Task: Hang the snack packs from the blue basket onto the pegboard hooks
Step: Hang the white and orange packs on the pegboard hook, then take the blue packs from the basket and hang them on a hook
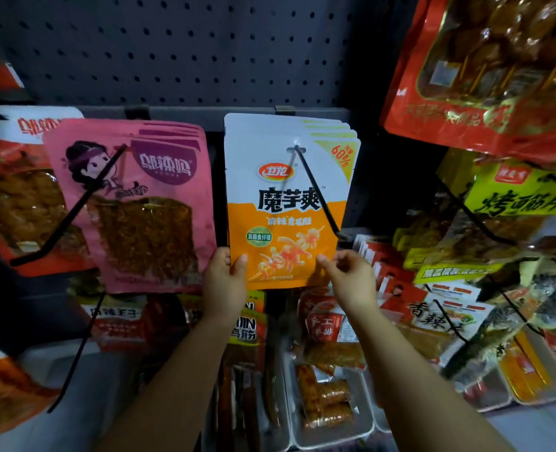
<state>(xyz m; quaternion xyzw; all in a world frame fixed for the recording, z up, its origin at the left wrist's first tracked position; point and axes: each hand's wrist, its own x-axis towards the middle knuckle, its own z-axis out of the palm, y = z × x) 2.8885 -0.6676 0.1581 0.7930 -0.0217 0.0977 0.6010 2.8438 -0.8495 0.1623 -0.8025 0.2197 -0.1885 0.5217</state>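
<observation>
- Orange packs [286,203], frame centre: about five stacked, threaded on hook [319,194] of pegboard [172,50]; likely being squared up.
- Left hand [226,282]: thumb and fingers pinch front pack's lower left corner.
- Right hand [348,275]: pinches lower right corner, steadying.
- Pink packs [133,203], left: about four, on own hook.
- Blue basket: not visible.

Bare pegboard [172,50] above lies open (red pack [485,70] crowds right), while black hooks [319,190] jut forward.

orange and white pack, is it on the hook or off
On: the hook passes through the hole at the top of the orange and white pack.
</observation>
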